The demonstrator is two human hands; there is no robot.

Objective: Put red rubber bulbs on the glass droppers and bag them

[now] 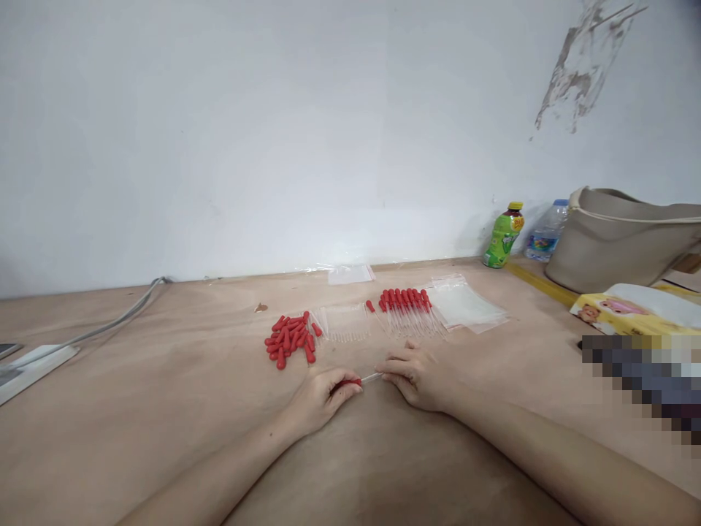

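My left hand [323, 398] pinches a red rubber bulb [350, 382] on the wooden table [164, 409]. My right hand [419, 374] pinches the clear glass tube [371, 378] that meets that bulb. Both hands rest on the table, close together. Just beyond them lie a heap of loose red bulbs [290, 340], a row of bare glass tubes [345, 324], and a row of finished droppers with red bulbs [408, 308].
Clear plastic bags [465, 305] lie right of the droppers, another [350, 274] near the wall. A green bottle [504, 235], a water bottle [546, 231] and a beige bag [618, 237] stand at the back right. A grey cable [109, 318] and flat device sit at left.
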